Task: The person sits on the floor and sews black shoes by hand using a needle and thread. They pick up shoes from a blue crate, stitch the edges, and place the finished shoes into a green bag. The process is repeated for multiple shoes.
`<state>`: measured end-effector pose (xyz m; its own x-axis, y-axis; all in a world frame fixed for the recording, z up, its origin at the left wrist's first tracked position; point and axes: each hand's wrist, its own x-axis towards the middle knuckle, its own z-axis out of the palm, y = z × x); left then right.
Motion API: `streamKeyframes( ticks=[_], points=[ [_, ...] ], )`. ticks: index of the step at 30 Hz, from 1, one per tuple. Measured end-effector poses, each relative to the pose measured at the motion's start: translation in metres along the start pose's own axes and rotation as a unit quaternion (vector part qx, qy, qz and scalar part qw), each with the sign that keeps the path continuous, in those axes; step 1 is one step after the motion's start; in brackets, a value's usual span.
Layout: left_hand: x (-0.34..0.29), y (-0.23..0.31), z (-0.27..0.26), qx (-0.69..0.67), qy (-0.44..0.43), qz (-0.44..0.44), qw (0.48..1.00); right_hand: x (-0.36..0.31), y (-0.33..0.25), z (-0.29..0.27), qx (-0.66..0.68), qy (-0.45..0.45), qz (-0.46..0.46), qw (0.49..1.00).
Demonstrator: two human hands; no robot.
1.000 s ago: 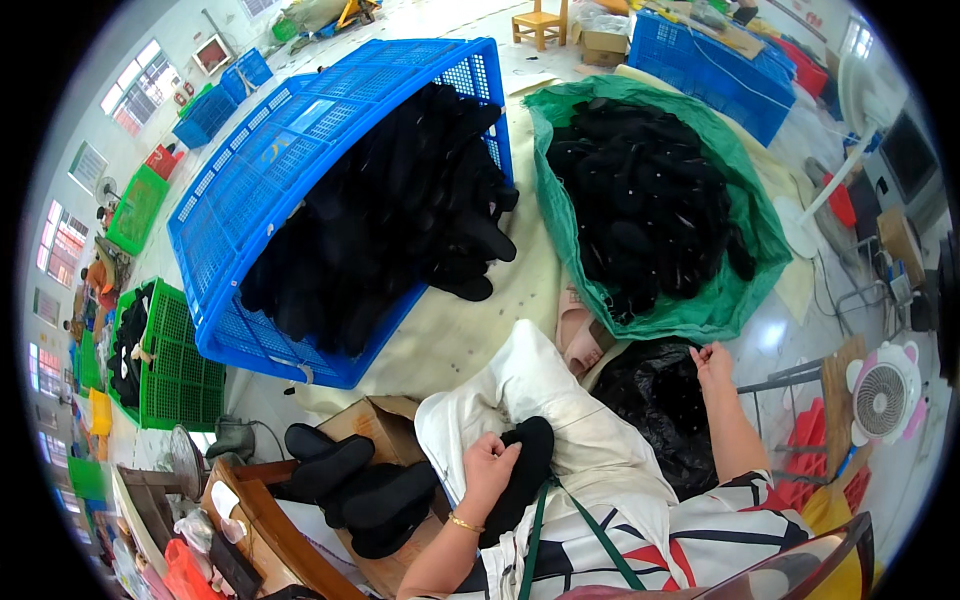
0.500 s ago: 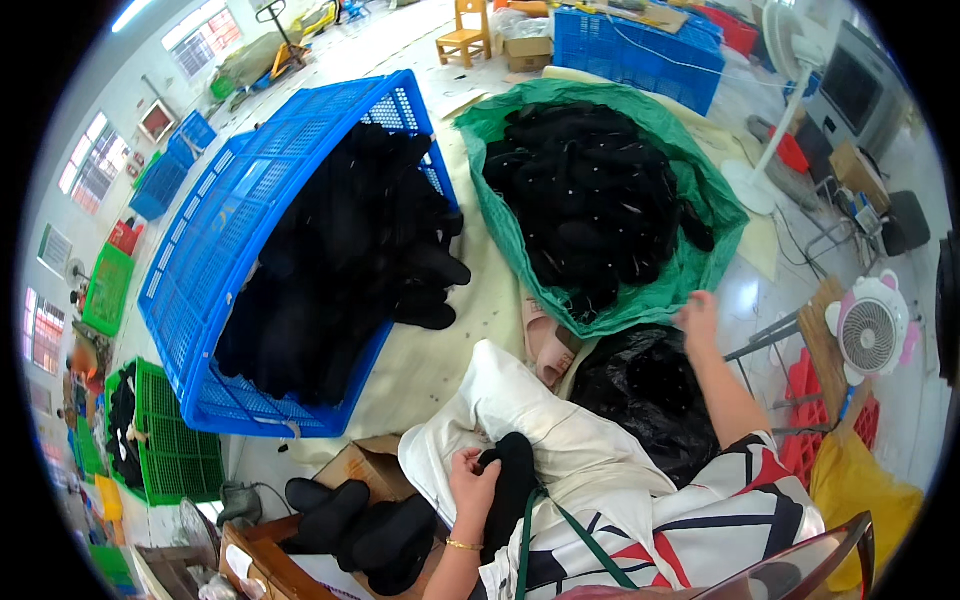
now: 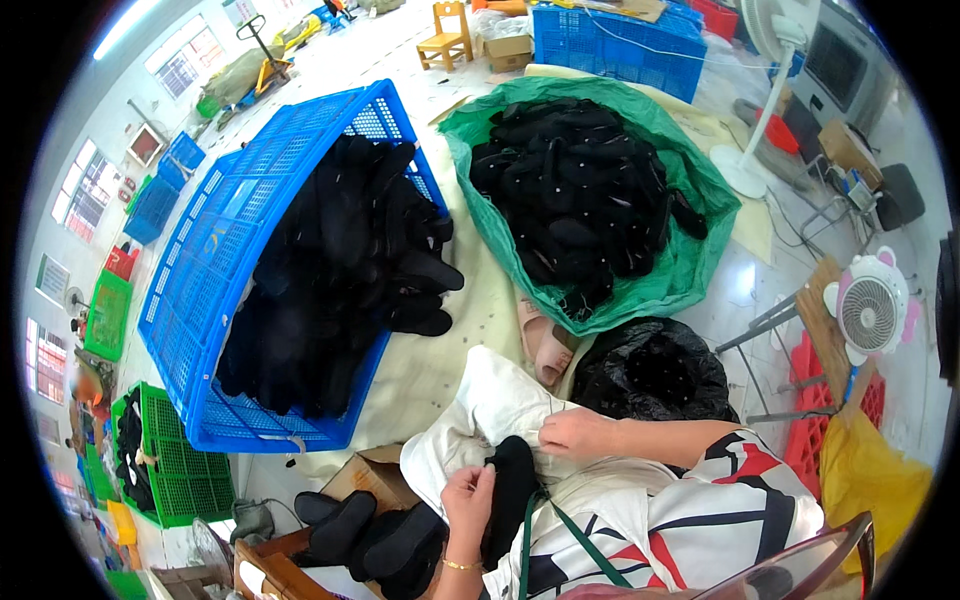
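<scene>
On my lap, over a white cloth (image 3: 480,390), lies a long black slipper (image 3: 514,485) of soft fabric. My left hand (image 3: 468,500) is closed with its fingertips pinched at the slipper's upper left edge. Just right of the slipper's top, my right hand (image 3: 572,433) hovers over the cloth with its fingers drawn together; anything between them is too small to make out. By my left forearm, several more black slippers (image 3: 405,540) rest in and around an open box.
A tilted blue crate (image 3: 210,290) full of black slippers stands ahead left. Ahead right is a green sack (image 3: 720,225) heaped with black pieces, with a black plastic bag (image 3: 605,385) in front of it. A small fan (image 3: 868,312) stands on a wooden stool at the right.
My right hand has come back from the edge of the green sack to my lap, beside the slipper. My left hand stays at the slipper. The view has shifted slightly.
</scene>
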<state>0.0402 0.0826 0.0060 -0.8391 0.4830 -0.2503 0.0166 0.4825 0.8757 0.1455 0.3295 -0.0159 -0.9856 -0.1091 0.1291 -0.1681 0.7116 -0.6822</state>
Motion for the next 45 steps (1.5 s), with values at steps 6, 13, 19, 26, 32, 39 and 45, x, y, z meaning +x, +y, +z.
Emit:
streamKeyframes(
  ticks=[6, 13, 19, 26, 32, 39, 45],
  points=[
    [-0.001, 0.019, 0.017, -0.039, -0.139, -0.128, 0.981, 0.0, -0.052, 0.001, 0.113, 0.027, -0.063, 0.991],
    [0.002, -0.015, 0.012, -0.388, -0.146, -0.214, 0.884, 0.001, -0.043, 0.012, 0.208, -0.018, 0.041, 0.977],
    [-0.01, 0.005, -0.01, -0.297, -0.113, -0.281, 0.906, 0.028, -0.042, 0.004, 0.226, -0.046, 0.124, 0.965],
    [-0.009, -0.012, -0.008, -0.237, -0.089, -0.194, 0.948, 0.052, -0.041, 0.03, 0.055, 0.019, -0.021, 0.998],
    [-0.004, -0.005, -0.009, -0.459, -0.111, -0.283, 0.835, 0.056, -0.035, 0.038, 0.04, 0.01, -0.016, 0.999],
    [-0.007, -0.002, -0.013, -0.107, -0.123, -0.127, 0.978, 0.06, -0.033, 0.039, -0.034, -0.021, -0.053, 0.998],
    [0.003, -0.025, -0.011, -0.274, -0.12, -0.219, 0.929, 0.061, -0.033, 0.05, 0.057, -0.006, -0.01, 0.998]
  ],
)
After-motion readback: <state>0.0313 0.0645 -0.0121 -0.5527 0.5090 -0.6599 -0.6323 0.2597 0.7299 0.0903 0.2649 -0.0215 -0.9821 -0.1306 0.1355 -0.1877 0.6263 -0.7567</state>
